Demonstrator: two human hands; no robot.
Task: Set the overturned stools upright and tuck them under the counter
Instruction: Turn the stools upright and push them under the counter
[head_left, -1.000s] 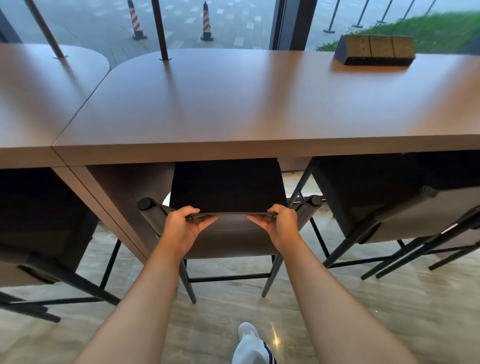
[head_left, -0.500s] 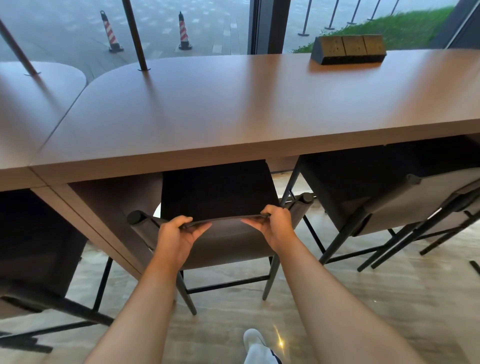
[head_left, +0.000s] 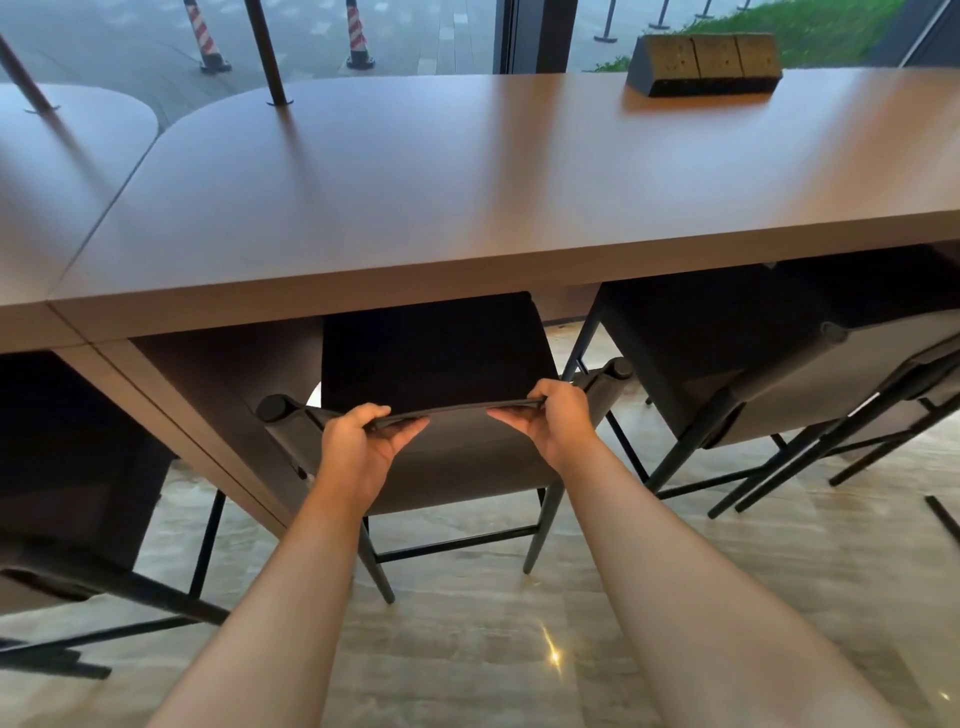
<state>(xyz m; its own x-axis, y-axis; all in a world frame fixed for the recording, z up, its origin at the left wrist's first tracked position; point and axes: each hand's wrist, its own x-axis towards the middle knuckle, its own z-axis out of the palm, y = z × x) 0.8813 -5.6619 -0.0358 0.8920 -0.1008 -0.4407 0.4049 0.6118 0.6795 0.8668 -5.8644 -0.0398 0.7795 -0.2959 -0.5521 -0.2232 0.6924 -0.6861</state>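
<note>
Stool (head_left: 457, 457): upright, seat partly under the desk (head_left: 467, 208), legs on the floor. Left hand (head_left: 358, 441) and right hand (head_left: 561, 415): each closed over the top edge of the stool's backrest. Neighbouring stool (head_left: 769, 374): tucked under, right. No legible writing.

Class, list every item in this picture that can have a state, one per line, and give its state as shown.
Middle stool: upright, seat partly under the counter, held at the backrest's top edge.
Left hand: gripping the middle stool's backrest.
Right hand: gripping the same backrest.
Right stool: on its legs, pushed under the counter.
Left stool: partly under the counter; stance unclear.
Counter: top bare except for a socket block.
</note>
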